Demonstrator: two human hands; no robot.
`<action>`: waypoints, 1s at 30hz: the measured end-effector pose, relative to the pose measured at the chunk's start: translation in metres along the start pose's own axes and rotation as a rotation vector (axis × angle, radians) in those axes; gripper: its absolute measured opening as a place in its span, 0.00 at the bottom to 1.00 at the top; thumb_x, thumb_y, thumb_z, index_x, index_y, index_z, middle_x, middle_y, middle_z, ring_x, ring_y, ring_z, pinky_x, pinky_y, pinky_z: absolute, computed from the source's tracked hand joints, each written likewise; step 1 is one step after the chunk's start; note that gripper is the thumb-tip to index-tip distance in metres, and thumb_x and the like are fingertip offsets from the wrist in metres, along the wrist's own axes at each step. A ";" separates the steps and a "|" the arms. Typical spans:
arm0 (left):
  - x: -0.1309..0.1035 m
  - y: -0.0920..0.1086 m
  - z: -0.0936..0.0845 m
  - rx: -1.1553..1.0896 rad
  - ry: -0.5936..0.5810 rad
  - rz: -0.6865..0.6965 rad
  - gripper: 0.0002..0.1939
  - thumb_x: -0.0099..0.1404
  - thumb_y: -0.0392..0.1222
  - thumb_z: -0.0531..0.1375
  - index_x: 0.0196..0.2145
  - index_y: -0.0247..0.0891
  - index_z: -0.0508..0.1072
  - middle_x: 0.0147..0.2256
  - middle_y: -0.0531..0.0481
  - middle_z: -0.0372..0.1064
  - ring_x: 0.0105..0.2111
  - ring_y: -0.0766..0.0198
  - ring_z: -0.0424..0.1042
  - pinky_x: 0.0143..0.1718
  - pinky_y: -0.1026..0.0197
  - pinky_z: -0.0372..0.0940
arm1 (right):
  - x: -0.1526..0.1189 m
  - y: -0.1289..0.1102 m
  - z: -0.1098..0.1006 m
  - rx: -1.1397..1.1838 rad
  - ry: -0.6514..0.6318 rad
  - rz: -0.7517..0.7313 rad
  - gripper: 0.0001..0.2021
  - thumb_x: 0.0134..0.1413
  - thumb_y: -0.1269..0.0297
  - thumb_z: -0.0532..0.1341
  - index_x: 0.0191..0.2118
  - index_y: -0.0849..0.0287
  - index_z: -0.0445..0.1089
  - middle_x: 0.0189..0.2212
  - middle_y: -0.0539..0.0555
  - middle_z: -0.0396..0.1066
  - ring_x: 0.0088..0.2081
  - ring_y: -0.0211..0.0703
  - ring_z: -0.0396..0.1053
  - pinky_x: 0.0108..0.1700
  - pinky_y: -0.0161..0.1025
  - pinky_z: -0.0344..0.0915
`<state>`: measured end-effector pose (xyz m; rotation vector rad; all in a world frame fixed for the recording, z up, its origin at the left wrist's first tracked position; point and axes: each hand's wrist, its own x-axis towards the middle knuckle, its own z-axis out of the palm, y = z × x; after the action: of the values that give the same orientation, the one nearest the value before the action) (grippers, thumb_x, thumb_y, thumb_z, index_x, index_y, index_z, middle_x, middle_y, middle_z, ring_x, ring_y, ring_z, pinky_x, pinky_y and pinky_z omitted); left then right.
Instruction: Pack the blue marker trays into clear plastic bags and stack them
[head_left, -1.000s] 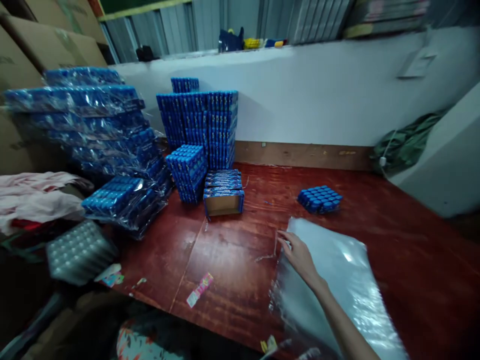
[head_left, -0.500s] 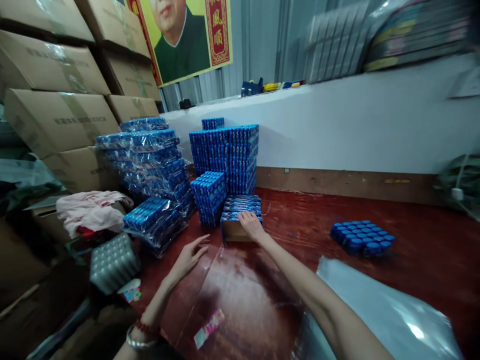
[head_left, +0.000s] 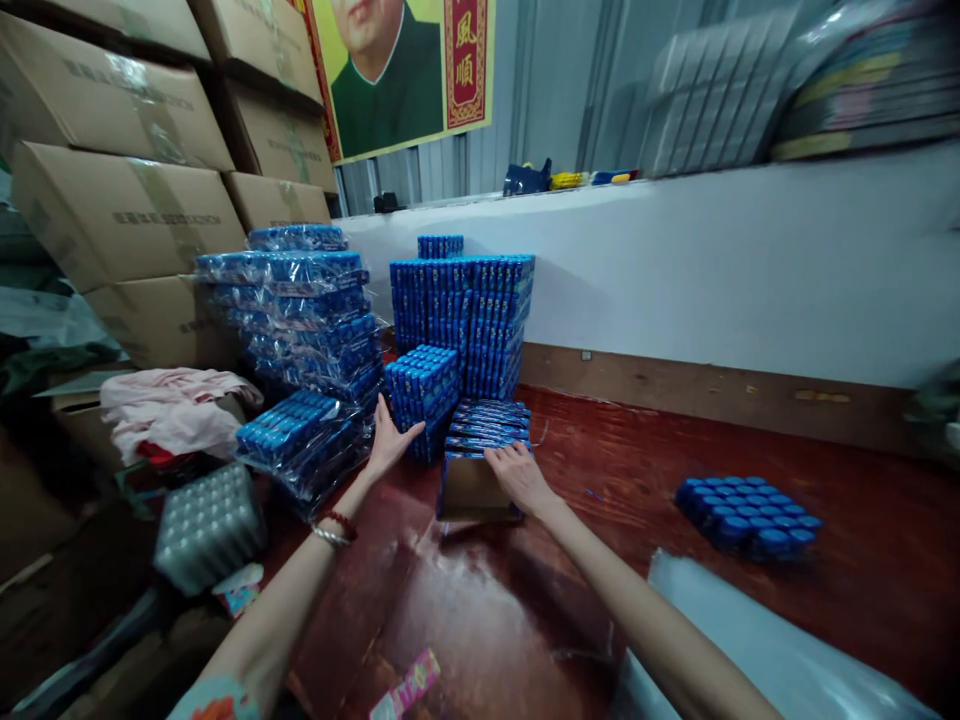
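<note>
My left hand [head_left: 394,442] is open, thumb and fingers spread, at the near side of a tall stack of blue packs [head_left: 424,375]; whether it touches the stack I cannot tell. An open cardboard box [head_left: 476,488] lies on the red table, its opening towards me and its inside bare brown at the front. A row of thin blue packets [head_left: 487,422] lies behind the opening. With fingers bent over the box's upper right edge, my right hand [head_left: 519,480] grips it; the fingertips are partly hidden.
Behind stands a bigger stack of blue packs [head_left: 461,310]. Film-wrapped blue packs [head_left: 289,300] pile up at the left before brown cartons [head_left: 165,215]. On the right are a block of blue-capped containers [head_left: 746,515] and clear plastic sheets [head_left: 750,640]. A pink wrapper [head_left: 409,685] lies nearby.
My left hand has moved forward to the blue stack, its fingers now raised beside it. The box opening shows more and sits nearer, with my right hand still at its edge. The view has shifted slightly.
</note>
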<state>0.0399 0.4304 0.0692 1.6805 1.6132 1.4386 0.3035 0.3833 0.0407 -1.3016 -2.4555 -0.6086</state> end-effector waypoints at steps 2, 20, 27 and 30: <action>0.012 0.005 0.004 0.045 0.005 -0.040 0.65 0.50 0.56 0.67 0.66 0.31 0.26 0.67 0.28 0.24 0.67 0.44 0.27 0.65 0.46 0.36 | 0.001 0.001 0.005 0.020 0.009 0.010 0.12 0.60 0.76 0.49 0.42 0.62 0.68 0.33 0.59 0.72 0.37 0.48 0.67 0.45 0.44 0.55; 0.041 0.034 0.035 0.231 0.229 -0.055 0.67 0.47 0.54 0.67 0.65 0.35 0.22 0.61 0.30 0.40 0.63 0.39 0.43 0.61 0.40 0.44 | 0.006 0.011 0.020 1.081 0.027 0.771 0.26 0.42 0.76 0.50 0.49 0.60 0.68 0.43 0.57 0.73 0.45 0.46 0.70 0.49 0.43 0.65; -0.018 0.060 0.039 0.239 0.345 -0.071 0.66 0.47 0.52 0.67 0.65 0.35 0.22 0.58 0.30 0.41 0.61 0.36 0.45 0.59 0.36 0.47 | 0.026 -0.068 0.047 1.342 0.301 0.981 0.31 0.47 0.66 0.51 0.60 0.60 0.58 0.53 0.58 0.68 0.53 0.47 0.67 0.55 0.44 0.63; -0.062 0.068 0.039 0.255 0.371 -0.055 0.66 0.47 0.52 0.67 0.65 0.36 0.22 0.57 0.32 0.42 0.61 0.39 0.47 0.59 0.38 0.47 | 0.036 -0.098 0.046 1.431 0.422 1.043 0.32 0.54 0.55 0.49 0.63 0.63 0.53 0.59 0.61 0.61 0.58 0.50 0.61 0.57 0.47 0.59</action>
<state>0.1182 0.3709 0.0873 1.5472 2.1017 1.6489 0.1993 0.3830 -0.0053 -1.2241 -0.9720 0.8819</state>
